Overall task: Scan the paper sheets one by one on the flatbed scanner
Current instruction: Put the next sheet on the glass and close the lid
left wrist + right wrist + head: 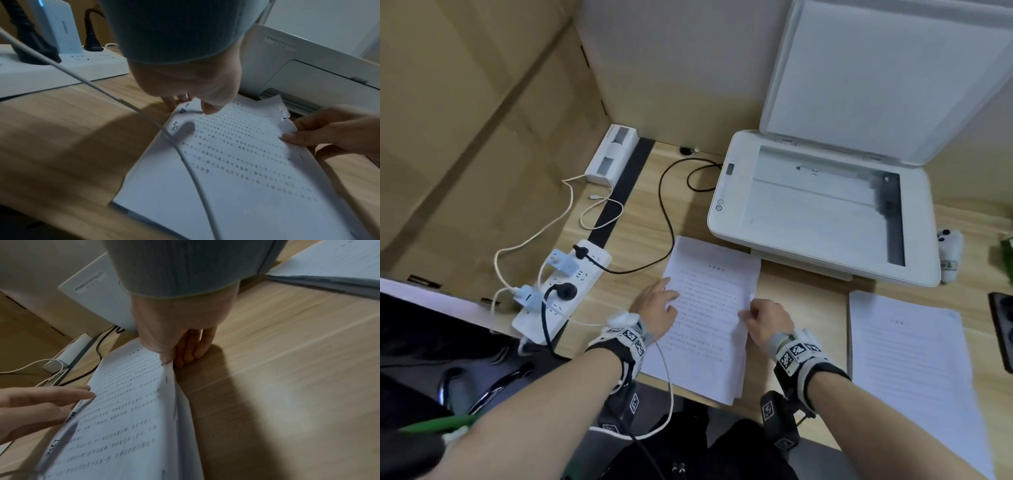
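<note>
A stack of printed paper sheets lies on the wooden desk in front of the white flatbed scanner. The scanner's lid stands open and no sheet shows on the glass. My left hand rests with straight fingers on the stack's left edge. My right hand pinches the right edge of the top sheet, thumb on top and fingers beneath, and that edge is lifted slightly. A second pile of sheets lies to the right.
A white power strip with plugs and white cables sits left of the stack. A black cable loops to the scanner. A white box stands by the cardboard wall. A small white toy and a dark object sit at the right.
</note>
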Demonstrator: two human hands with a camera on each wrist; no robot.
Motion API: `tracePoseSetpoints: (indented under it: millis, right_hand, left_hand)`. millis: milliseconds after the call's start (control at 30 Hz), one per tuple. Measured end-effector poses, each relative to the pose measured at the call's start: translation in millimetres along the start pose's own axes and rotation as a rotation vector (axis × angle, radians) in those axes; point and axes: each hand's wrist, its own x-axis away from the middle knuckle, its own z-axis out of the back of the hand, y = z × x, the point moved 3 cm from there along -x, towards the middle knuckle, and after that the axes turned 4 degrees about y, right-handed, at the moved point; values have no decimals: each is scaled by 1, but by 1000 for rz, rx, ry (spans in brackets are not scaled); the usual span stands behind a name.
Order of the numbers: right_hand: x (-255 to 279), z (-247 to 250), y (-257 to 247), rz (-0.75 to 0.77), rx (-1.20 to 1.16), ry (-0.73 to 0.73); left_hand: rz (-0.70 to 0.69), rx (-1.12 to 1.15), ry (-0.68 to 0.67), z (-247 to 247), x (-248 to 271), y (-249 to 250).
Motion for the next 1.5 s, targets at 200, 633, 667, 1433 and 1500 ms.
tracePoseSetpoints:
  millis: [200,633,667,1433,1500]
  right_hand:
    - [2,17,7,13,50,-42]
    - [5,153,-1,52,-2,199]
    - [3,166,-1,49,-1,229]
    - [-78,199,86,72,279,196]
    - [-87,200,82,83,262,193]
  left_hand:
    - [6,6,-36,5,-6,4]
    - [-273,67,-68,85,-30,134]
    - [-320,63,-71,89,-32,150]
    - [-357,-600,-54,29,-128,228]
    - [-346,-611,29,28,-132,231]
